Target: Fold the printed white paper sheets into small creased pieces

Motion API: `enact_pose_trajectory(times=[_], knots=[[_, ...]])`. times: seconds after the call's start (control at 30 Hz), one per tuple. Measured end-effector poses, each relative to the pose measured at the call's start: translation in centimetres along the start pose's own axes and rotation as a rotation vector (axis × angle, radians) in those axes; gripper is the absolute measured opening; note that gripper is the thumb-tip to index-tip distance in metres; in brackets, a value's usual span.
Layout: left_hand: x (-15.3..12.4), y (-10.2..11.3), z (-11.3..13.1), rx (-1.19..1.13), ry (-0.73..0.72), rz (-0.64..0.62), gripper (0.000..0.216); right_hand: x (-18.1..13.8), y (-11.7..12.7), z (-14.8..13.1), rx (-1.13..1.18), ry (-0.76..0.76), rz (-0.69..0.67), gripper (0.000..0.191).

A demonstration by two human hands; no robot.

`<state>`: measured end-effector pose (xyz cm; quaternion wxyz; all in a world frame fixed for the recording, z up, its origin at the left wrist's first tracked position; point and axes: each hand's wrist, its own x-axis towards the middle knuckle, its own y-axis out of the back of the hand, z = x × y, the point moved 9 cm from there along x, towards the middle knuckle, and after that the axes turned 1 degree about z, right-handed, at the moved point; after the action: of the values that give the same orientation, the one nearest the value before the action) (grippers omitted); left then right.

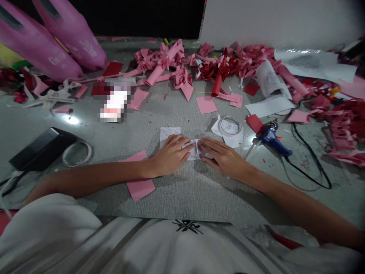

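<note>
A small white piece of paper, apparently folded, lies on the grey tabletop between my two hands. My left hand grips its left side, fingers angled inward. From the other side my right hand has its fingertips on the paper's right part, hiding much of it. Another printed white square sits partly under my left fingers. Beneath my left forearm are pink paper squares. To the right of my right hand, a roll of clear tape rests on white paper scraps.
A blue glue gun with a black cord lies at right. At left are a black box-shaped object and another tape roll. Pink paper flowers line the back, beside two pink bottles and a blurred-out bright object.
</note>
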<state>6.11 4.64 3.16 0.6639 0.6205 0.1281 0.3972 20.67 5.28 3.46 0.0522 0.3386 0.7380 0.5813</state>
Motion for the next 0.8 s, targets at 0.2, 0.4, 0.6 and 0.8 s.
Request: enact_pose_trajectory(times=[0.2,0.4,0.6,0.8], knots=[[0.1,-0.5,0.0,-0.042,-0.045,0.015,0.035,0.2,-0.3,-0.3,0.030,0.084,-0.132,0.064],[0.1,-0.4,0.7,0.015,-0.118,0.029,0.037,0.1,-0.6,-0.7,0.003,0.132,-0.137,0.067],[0.1,-0.4,0.5,0.004,-0.102,0.010,0.034,-0.1,-1.0,-0.5,-0.080,0.152,-0.128,0.066],[0.0,-0.4,0.6,-0.013,-0.126,0.054,0.037,-0.3,-1.4,-0.8,-0.108,0.198,-0.127,0.075]])
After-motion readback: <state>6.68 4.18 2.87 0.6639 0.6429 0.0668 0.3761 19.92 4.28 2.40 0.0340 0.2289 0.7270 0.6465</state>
